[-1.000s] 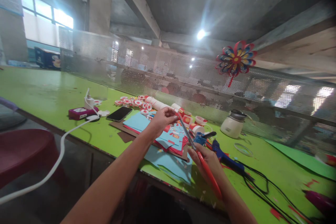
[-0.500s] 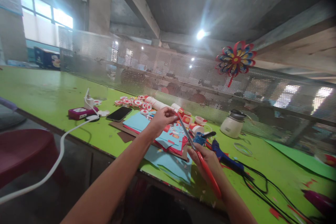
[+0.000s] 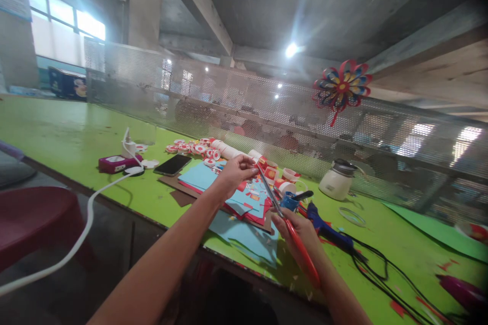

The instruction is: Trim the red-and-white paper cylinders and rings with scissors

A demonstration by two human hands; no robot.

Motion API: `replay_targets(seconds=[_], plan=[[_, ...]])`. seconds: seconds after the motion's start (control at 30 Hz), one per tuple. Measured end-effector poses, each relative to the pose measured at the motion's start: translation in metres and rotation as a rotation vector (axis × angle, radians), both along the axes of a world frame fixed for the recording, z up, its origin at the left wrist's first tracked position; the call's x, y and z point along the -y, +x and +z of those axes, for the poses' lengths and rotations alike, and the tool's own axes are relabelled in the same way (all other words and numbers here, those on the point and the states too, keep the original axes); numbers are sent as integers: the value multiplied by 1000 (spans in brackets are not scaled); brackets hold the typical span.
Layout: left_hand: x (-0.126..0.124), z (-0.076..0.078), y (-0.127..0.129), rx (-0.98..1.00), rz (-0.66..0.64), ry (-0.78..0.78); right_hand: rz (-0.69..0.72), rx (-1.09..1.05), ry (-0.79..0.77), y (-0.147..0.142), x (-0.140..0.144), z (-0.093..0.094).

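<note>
My right hand [image 3: 299,231] is closed round the red handles of a pair of scissors [image 3: 292,233], whose long metal blades point up and away. At the blade tips, my left hand [image 3: 238,175] is closed in a pinch; what lies between its fingertips is too small to make out. Beneath both hands lies a stack of light blue paper [image 3: 198,179] with red sheets under it, strewn with small red, white and yellow scraps. Cut red-and-white paper cups [image 3: 270,175] stand just beyond the blades.
A glue gun [image 3: 328,228] with a black cable lies right of my right hand, near a blue container [image 3: 290,202]. Behind are a white kettle [image 3: 335,183] and a mesh partition [image 3: 236,96] bearing a paper flower [image 3: 343,86]. Leftward lie a phone [image 3: 173,164] and a purple power strip [image 3: 114,163].
Almost nothing differs. Both hands and the scissors keep nearly the same position, with only a very slight shift of the whole view.
</note>
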State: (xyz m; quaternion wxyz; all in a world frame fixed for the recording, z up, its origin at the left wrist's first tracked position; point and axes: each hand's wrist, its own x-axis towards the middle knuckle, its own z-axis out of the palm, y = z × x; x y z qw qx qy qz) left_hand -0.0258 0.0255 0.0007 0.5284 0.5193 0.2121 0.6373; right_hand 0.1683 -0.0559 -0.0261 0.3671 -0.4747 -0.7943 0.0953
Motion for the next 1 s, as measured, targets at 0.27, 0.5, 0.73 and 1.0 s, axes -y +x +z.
replay_targets(seconds=[0.27, 0.5, 0.73, 1.0], plan=[[0, 0, -1, 17, -22, -40, -19, -20, 9, -1, -1, -2], [-2, -1, -1, 28, -56, -88, -12, 2, -26, -5, 2, 3], [-3, -1, -3, -43, 23, -158, 3, 11, -64, -8, 5, 9], [-13, -7, -8, -711, 300, -74, -23, -86, -38, -1, 4, 4]])
